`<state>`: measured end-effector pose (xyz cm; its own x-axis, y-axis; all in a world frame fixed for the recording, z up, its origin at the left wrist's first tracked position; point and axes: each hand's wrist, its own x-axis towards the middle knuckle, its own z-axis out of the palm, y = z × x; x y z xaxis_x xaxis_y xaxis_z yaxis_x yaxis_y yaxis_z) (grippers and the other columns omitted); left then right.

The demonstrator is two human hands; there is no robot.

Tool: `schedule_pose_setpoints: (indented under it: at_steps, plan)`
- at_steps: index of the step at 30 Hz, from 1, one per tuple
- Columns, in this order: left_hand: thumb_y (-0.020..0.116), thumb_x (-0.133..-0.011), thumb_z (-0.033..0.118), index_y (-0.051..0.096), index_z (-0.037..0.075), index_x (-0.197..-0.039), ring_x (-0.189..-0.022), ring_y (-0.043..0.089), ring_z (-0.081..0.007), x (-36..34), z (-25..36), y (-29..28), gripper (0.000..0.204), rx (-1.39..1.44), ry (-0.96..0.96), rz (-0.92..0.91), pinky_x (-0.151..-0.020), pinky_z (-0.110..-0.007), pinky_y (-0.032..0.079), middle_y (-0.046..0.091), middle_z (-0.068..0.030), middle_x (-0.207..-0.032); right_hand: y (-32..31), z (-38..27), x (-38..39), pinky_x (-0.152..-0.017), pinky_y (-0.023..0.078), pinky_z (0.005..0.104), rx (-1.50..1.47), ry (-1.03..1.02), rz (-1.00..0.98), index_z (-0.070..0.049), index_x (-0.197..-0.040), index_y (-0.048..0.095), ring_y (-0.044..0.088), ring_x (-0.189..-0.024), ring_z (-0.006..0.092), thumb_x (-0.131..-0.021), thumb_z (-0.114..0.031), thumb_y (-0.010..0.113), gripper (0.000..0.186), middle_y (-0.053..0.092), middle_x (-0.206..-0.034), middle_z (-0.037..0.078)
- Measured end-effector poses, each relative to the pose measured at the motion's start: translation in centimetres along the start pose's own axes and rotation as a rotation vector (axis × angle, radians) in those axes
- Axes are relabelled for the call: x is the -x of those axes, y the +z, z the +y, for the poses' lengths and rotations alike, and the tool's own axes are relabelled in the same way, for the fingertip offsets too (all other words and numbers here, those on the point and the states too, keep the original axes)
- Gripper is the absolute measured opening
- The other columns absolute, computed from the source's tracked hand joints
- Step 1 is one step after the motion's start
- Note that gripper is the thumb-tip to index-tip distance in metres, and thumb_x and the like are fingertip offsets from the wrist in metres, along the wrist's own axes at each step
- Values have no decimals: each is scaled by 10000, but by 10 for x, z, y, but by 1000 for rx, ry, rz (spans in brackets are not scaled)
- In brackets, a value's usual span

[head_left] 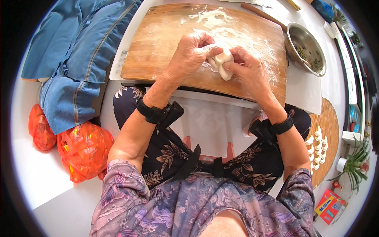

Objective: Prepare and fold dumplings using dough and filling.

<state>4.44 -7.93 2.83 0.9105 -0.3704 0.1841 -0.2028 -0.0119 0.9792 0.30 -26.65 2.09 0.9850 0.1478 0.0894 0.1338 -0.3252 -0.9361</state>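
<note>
Thumbs and fingertips of both hands pinch a pale piece of dough [224, 56] between them, the left hand [195, 45] at its upper left edge, the right hand [245, 63] closed on its right side, thumb pressed to the face. The lump is held over the right half of a wooden board [154, 43]; whether its lower end touches the wood cannot be told.

The dough looks light, soft and apt to stretch or tear, likely a little slick where floured; its rim, taken lightly between thumb and fingertips, seems the safest hold.

Both forearms reach up from below and angle inward, wrists strapped with black bands [153, 114], palms turned toward each other. Loose flour [215, 16] dusts the board beyond the hands. Off to the right sit a steel bowl [291, 49] with green scraps inside and, lower down, crescent-shaped dumplings [317, 149] in rows on a round mat [331, 118].
</note>
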Motion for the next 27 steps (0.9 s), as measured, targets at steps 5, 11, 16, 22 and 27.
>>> schedule_pose_setpoints:
  at_steps: [5, 11, 16, 22, 27]
  plan:
    - [678, -819, 85, 646, -75, -941, -629, 587, -118, 4, 3, 7, 204, -123, 122, 194, -578, -262, 478, 661, -103, -750, 4, -11, 0, -695, 482, 347, 298, -110, 37, -31, -956, 628, 607, -746, 250, -779, -173, 654, 229, 622, -813, 140]
    - [625, -792, 36, 652, -70, -965, -715, 650, -319, 8, 22, 5, 204, -491, 218, -16, -646, -343, 502, 635, -226, -775, 3, -3, -1, -681, 479, 332, 267, -46, 39, -24, -945, 623, 605, -728, 230, -785, -153, 648, 207, 625, -792, 126]
    - [669, -758, 26, 668, -15, -999, -812, 655, -253, 3, -1, 5, 245, -746, 308, -27, -706, -300, 498, 655, -172, -801, 0, 6, -4, -678, 485, 312, 199, 8, 58, -13, -965, 626, 597, -705, 206, -785, -127, 647, 215, 630, -791, 118]
    - [607, -715, 58, 638, 19, -783, -702, 599, -370, -2, -18, 21, 84, -876, 440, 25, -632, -415, 482, 597, -204, -701, -8, 2, -2, -685, 489, 292, 57, 84, 24, 23, -1025, 600, 587, -712, 163, -799, -132, 649, 278, 624, -817, 95]
    - [570, -690, 80, 597, 31, -702, -674, 594, -361, -5, -21, 24, 57, -912, 363, 42, -613, -449, 476, 585, -205, -686, -6, 5, -2, -706, 479, 278, 155, -35, 0, 25, -1071, 584, 564, -755, 141, -791, -131, 677, 333, 601, -849, 75]
